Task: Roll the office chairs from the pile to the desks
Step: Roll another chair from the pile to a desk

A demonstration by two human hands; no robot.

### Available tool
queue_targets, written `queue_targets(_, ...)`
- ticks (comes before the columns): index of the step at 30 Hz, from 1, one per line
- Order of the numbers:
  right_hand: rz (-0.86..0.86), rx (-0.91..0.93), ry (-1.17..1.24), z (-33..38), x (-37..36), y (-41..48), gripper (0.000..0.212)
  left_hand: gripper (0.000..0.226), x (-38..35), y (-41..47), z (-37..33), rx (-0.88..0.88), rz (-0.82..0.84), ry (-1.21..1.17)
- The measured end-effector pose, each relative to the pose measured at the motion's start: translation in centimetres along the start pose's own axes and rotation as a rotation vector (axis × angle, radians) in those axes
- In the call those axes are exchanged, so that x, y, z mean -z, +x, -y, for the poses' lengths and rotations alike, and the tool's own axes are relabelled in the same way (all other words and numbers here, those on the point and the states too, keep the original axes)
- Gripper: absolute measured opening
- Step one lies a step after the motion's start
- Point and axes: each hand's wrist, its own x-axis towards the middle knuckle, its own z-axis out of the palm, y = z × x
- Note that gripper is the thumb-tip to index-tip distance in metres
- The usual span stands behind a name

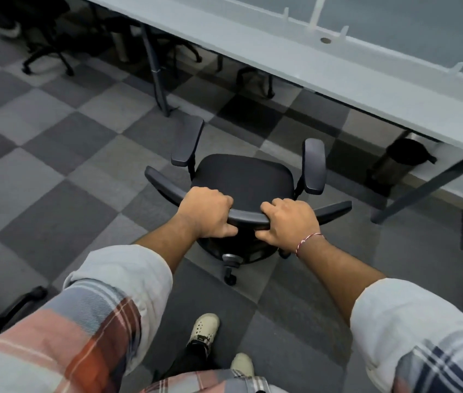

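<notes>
A black office chair [241,177] with two armrests stands on the checkered carpet in front of me, its seat facing a long grey desk [324,69]. My left hand [206,212] grips the top edge of the chair's backrest, fingers curled over it. My right hand [288,221] grips the same edge just to the right, a red-and-white thread on its wrist. One castor shows under the backrest. The chair sits a short way from the desk's front edge.
A dark desk leg [158,80] stands ahead left and a slanted one [420,188] at the right. A bin [397,163] sits under the desk. More black chairs [45,38] stand at the far left; another chair's arm [14,310] is near my left elbow.
</notes>
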Motion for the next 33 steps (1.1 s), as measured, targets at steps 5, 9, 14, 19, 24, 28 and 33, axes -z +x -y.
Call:
queue_targets(5, -0.035, 0.136, 0.002, 1.3, 0.2, 3.9, 0.045, 0.047, -0.5, -1.7, 2.8, 0.112, -0.003, -0.012)
queue_targets(9, -0.075, 0.217, 0.002, 3.3, -0.1, 8.0, 0.047, 0.046, -1.2, -2.9, 6.2, 0.201, 0.005, -0.022)
queue_targets(14, -0.147, 0.284, 0.027, 5.8, -0.1, 12.8, 0.047, 0.048, -1.8, -4.0, 10.6, 0.265, 0.002, -0.047)
queue_targets(19, -0.175, 0.340, 0.053, 9.2, 0.3, 17.8, 0.046, 0.048, -2.7, -4.9, 16.1, 0.308, -0.008, -0.053)
queue_targets(24, -0.208, 0.379, 0.071, 12.4, 0.7, 23.5, 0.045, 0.047, -3.4, -5.4, 21.9, 0.371, 0.005, -0.050)
queue_targets(28, -0.207, 0.402, 0.098, 14.8, 1.0, 27.9, 0.048, 0.047, -3.8, -5.5, 25.9, 0.427, 0.028, -0.059)
queue_targets(33, -0.229, 0.468, 0.114, 17.0, 1.3, 34.1, 0.053, 0.047, -4.5, -4.9, 31.3, 0.481, 0.034, -0.058)
